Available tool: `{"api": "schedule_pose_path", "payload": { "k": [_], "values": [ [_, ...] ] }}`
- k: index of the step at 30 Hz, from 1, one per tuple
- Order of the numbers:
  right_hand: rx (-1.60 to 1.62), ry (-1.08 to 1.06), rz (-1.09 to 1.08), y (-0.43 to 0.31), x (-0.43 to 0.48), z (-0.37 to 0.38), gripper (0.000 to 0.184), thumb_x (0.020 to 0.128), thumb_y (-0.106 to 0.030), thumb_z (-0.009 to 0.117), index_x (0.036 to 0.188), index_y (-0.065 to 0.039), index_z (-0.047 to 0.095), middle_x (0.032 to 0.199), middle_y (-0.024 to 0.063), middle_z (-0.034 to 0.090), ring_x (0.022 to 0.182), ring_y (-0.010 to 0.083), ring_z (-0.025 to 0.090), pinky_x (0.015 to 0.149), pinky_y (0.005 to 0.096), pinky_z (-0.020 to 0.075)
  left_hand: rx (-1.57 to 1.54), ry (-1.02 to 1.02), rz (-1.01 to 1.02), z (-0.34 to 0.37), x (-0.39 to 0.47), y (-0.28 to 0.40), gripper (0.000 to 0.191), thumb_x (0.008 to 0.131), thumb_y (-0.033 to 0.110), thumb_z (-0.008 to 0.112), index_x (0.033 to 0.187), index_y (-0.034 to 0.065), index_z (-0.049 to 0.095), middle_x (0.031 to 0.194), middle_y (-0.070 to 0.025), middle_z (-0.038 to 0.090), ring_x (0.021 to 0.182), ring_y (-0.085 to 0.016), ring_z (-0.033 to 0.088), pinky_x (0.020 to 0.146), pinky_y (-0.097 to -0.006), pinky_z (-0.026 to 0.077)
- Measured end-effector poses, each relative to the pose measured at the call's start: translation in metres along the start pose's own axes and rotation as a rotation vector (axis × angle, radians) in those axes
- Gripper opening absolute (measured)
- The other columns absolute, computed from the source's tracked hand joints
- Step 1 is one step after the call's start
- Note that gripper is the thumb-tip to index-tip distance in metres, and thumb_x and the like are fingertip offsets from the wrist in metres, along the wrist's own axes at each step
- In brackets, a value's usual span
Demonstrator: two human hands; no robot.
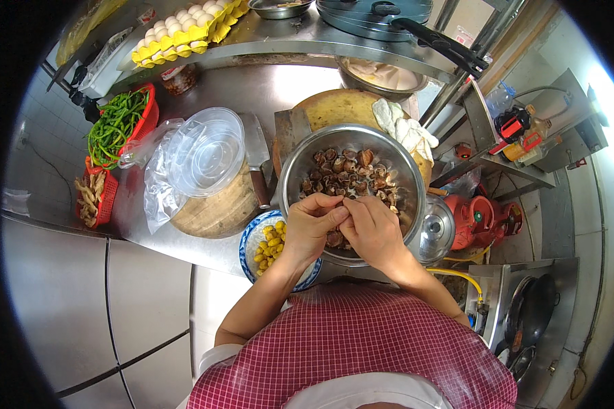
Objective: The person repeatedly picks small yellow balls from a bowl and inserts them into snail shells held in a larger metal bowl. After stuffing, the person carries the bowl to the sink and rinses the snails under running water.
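Observation:
A wide stainless steel bowl stands before me, with brown chestnuts and shell pieces spread over its bottom. Over its near half, my left hand and my right hand meet at the fingertips. Both pinch one small thing, apparently a chestnut, which the fingers almost wholly hide. A blue-rimmed plate sits left of the bowl, partly behind my left forearm. On it lie several yellow peeled chestnuts.
A cleaver lies beside a wooden block topped by clear plastic lids. Behind the bowl are a round chopping board and a white cloth. A steel lid is at right. Green peppers fill a red basket.

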State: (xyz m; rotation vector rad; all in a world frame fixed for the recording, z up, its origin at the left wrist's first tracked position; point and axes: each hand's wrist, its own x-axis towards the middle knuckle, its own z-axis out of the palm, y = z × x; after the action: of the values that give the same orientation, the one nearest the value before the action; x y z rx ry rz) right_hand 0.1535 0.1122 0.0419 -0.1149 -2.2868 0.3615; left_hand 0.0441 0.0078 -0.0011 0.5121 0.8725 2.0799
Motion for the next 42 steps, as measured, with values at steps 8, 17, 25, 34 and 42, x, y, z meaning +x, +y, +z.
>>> {"api": "schedule_pose_path", "payload": {
  "k": [8, 17, 25, 34, 42],
  "values": [
    [0.263, 0.004, 0.289, 0.012, -0.002, -0.007, 0.017, 0.080, 0.001, 0.068, 0.097, 0.001, 0.066, 0.083, 0.0172, 0.067, 0.074, 0.0312, 0.069, 0.066, 0.0370, 0.0563, 0.149, -0.010, -0.093, 0.004, -0.009, 0.009, 0.018, 0.095, 0.004, 0.067, 0.113, -0.0004, 0.068, 0.107, -0.0117, 0.071, 0.091, -0.018, 0.071, 0.081, -0.0288, 0.061],
    [0.403, -0.170, 0.304, 0.018, 0.009, -0.036, 0.023, 0.088, -0.003, 0.069, 0.110, 0.003, 0.070, 0.100, 0.0181, 0.071, 0.088, 0.0349, 0.070, 0.077, 0.0374, 0.0564, -0.107, -0.022, -0.104, -0.001, -0.003, 0.002, 0.025, 0.098, 0.010, 0.065, 0.122, 0.0005, 0.063, 0.111, -0.0114, 0.070, 0.095, -0.020, 0.072, 0.085, -0.0294, 0.062],
    [0.457, -0.169, 0.357, 0.009, 0.007, -0.026, 0.023, 0.085, 0.002, 0.068, 0.108, 0.004, 0.070, 0.095, 0.0184, 0.072, 0.081, 0.0312, 0.072, 0.071, 0.0350, 0.0571, 0.074, 0.015, -0.076, 0.000, -0.006, -0.001, 0.022, 0.097, 0.002, 0.063, 0.119, -0.0012, 0.065, 0.110, -0.0108, 0.069, 0.095, -0.019, 0.070, 0.086, -0.0311, 0.062],
    [0.173, -0.029, 0.280, 0.005, -0.005, 0.004, 0.014, 0.079, 0.000, 0.068, 0.092, 0.000, 0.064, 0.076, 0.0150, 0.063, 0.066, 0.0328, 0.066, 0.056, 0.0407, 0.0534, 0.380, 0.155, -0.103, 0.009, -0.003, -0.004, 0.018, 0.097, 0.003, 0.064, 0.115, -0.0037, 0.067, 0.105, -0.0098, 0.072, 0.092, -0.014, 0.068, 0.082, -0.0263, 0.058],
    [0.298, -0.118, 0.280, 0.013, 0.000, -0.010, 0.017, 0.083, -0.002, 0.070, 0.100, 0.001, 0.066, 0.080, 0.0149, 0.064, 0.067, 0.0313, 0.067, 0.060, 0.0381, 0.0540, 0.216, 0.088, -0.140, 0.013, 0.000, 0.002, 0.020, 0.102, 0.017, 0.062, 0.116, 0.0029, 0.067, 0.087, -0.0035, 0.069, 0.069, -0.007, 0.062, 0.056, -0.0208, 0.049]
  ]
}}
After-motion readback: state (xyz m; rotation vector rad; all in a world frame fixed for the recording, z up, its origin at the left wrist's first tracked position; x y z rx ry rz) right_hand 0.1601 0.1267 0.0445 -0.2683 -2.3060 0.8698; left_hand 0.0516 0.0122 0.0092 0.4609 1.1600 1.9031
